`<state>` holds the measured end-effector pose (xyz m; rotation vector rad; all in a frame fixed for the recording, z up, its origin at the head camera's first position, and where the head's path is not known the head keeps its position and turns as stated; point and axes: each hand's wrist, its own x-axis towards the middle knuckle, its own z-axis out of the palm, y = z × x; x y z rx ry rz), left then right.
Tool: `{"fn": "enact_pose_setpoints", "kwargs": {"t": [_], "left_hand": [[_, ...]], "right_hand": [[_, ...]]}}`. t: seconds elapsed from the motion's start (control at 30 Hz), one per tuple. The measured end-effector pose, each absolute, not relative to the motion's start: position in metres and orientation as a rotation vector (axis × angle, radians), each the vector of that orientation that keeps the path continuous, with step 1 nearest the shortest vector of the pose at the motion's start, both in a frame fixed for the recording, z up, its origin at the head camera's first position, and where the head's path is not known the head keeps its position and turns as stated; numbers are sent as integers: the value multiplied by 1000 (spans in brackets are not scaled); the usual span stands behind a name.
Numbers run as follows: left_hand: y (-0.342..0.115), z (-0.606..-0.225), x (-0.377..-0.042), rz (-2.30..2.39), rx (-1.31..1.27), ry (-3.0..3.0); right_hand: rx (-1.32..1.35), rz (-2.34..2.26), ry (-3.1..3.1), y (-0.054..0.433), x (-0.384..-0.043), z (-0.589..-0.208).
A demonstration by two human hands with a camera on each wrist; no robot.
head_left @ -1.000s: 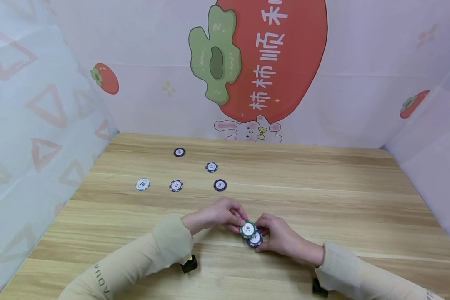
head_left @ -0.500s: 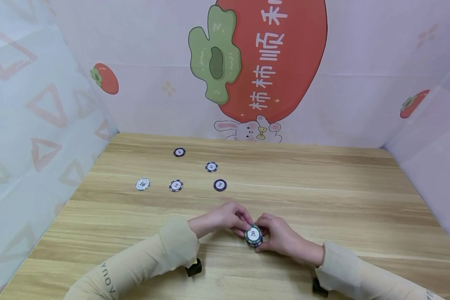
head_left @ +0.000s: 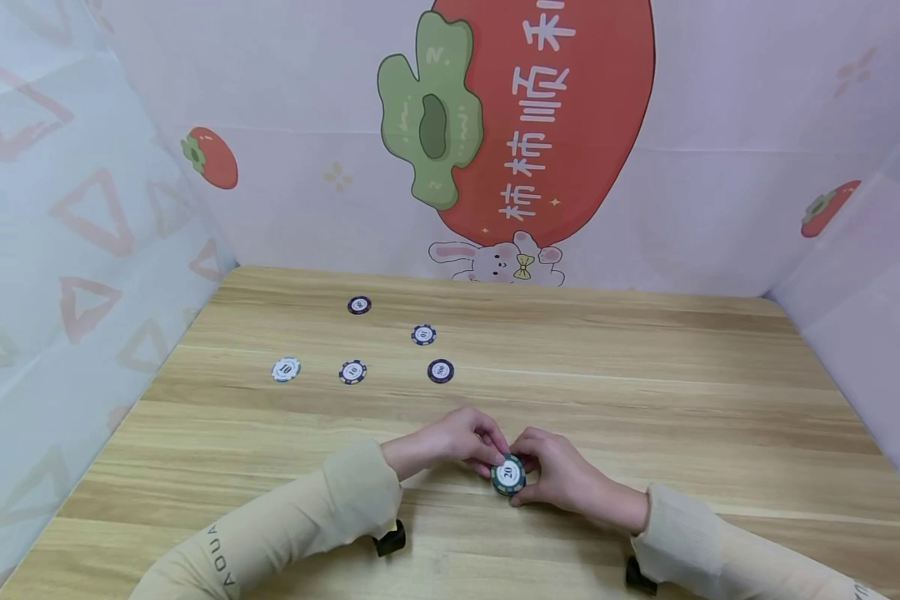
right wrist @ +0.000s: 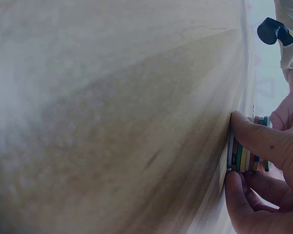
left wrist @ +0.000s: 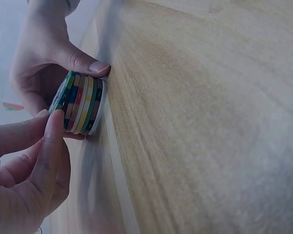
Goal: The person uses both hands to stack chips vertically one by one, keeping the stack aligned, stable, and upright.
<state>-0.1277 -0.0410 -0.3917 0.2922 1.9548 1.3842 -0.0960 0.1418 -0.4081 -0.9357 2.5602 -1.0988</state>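
Note:
A stack of several poker chips [left wrist: 85,105] in mixed colours stands on the wooden table. Its top piece is a green poker chip [head_left: 507,476] marked 20, lying nearly lined up with those below. My left hand [head_left: 461,437] pinches the edge of this green chip between thumb and finger. From the other side my right hand [head_left: 566,477] grips the stack, thumb toward me and fingers on the far side. In the right wrist view, the right thumb [right wrist: 256,136] covers part of the stack, its tip right at the tabletop.
Loose chips lie apart at the back left: a white one [head_left: 286,369], two blue ones [head_left: 352,372] and two dark ones [head_left: 441,371]. The wooden table [head_left: 645,400] meets a printed cloth backdrop [head_left: 307,217] behind and at both sides.
My left hand has moved slightly right and toward me, bringing the green chip from half over the blue chip to squarely on top of the stack. My right hand has stayed in place.

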Motion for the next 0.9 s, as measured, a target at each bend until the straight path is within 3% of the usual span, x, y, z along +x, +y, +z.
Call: {"fn": "enact_pose_setpoints", "kwargs": {"t": [0.9], "left_hand": [[-40,-395,-128,1371,283,2020]], "right_hand": [[-898,-1076,2549,142,-97,-408]]}}
